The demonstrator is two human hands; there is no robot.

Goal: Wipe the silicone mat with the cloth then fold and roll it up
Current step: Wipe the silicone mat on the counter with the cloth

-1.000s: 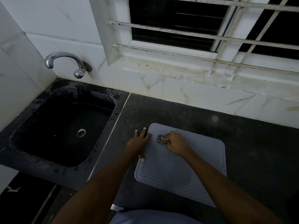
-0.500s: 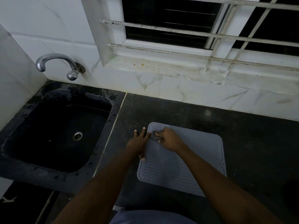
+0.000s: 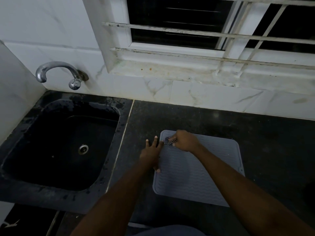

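A grey silicone mat (image 3: 219,160) with a wavy ribbed surface lies flat on the black countertop. My right hand (image 3: 185,141) is closed around a small black-and-white checked cloth (image 3: 168,141) and presses it on the mat's far left corner. My left hand (image 3: 150,155) lies flat with fingers spread across the mat's left edge, thumb on the mat and fingers on the counter. Most of the cloth is hidden under my right hand.
A black sink (image 3: 56,147) with a metal drain sits to the left, a chrome tap (image 3: 51,72) on the tiled wall above it. White marble tiles and a barred window (image 3: 204,31) back the counter (image 3: 264,133).
My right hand has slid the cloth from the mat's upper middle-left toward its far left corner. My left hand has stayed on the mat's left edge.
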